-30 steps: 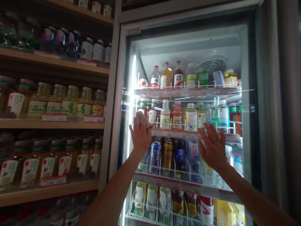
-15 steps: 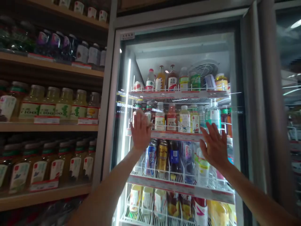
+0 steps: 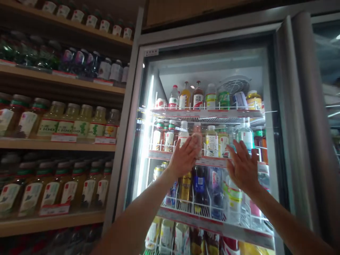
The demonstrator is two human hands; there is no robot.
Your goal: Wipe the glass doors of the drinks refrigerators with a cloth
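Observation:
My left hand (image 3: 185, 154) lies against the glass door (image 3: 186, 63) of a lit drinks fridge, in front of the second shelf of bottles. Its fingers are held together and point up and right. A small pale, crumpled-looking patch (image 3: 197, 144) shows at their tips; I cannot make out what it is. Further right, my right hand (image 3: 243, 170) is open, its fingers spread at the same door, with nothing seen in it. Behind the glass, a white-labelled bottle (image 3: 211, 141) stands between the two hands, and a blue-green bottle (image 3: 245, 136) is behind my right fingertips.
Wooden shelves (image 3: 58, 144) with rows of juice bottles (image 3: 99, 120) stand on the left. A metal door frame (image 3: 130, 117) borders the fridge. Thick grey upright bars (image 3: 309, 106) and another glass door (image 3: 329, 85) are on the right.
My left hand has moved right across the glass, from the shelf's left end to its middle, with the pale patch at its fingertips. My right hand stays nearly where it was. The view has shifted slightly.

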